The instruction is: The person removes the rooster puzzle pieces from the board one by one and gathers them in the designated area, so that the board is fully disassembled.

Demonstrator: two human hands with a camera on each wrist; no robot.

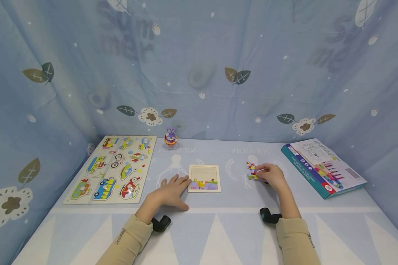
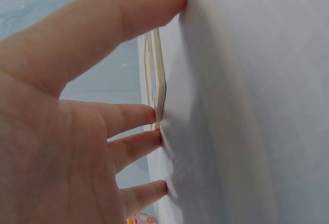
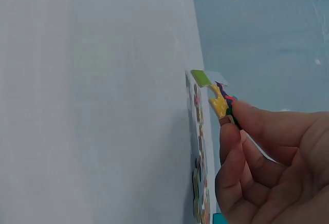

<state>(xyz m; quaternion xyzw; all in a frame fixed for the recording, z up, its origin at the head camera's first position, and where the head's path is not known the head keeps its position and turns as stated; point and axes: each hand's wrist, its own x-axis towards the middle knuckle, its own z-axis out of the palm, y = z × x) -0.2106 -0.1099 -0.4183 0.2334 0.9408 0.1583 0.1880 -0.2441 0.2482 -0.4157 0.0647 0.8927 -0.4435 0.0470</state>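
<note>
My left hand (image 1: 172, 191) lies spread on the table with its fingers straight. One fingertip touches the left edge of a small square wooden puzzle tray (image 1: 203, 171), whose lower strip holds a colourful picture while bare wood shows above. In the left wrist view the tray's edge (image 2: 160, 80) meets the index fingertip. To the right of the tray, my right hand (image 1: 272, 176) pinches a colourful jigsaw piece (image 3: 219, 107) between thumb and index finger. Below that piece, more puzzle pieces (image 3: 200, 183) lie on the table, partly hidden by the hand in the head view.
A large vehicle puzzle board (image 1: 111, 171) lies at the left. Behind the tray stands a small purple rabbit figure (image 1: 170, 137). A teal-edged box (image 1: 323, 167) lies at the right. A patterned blue curtain (image 1: 199, 73) hangs behind the table.
</note>
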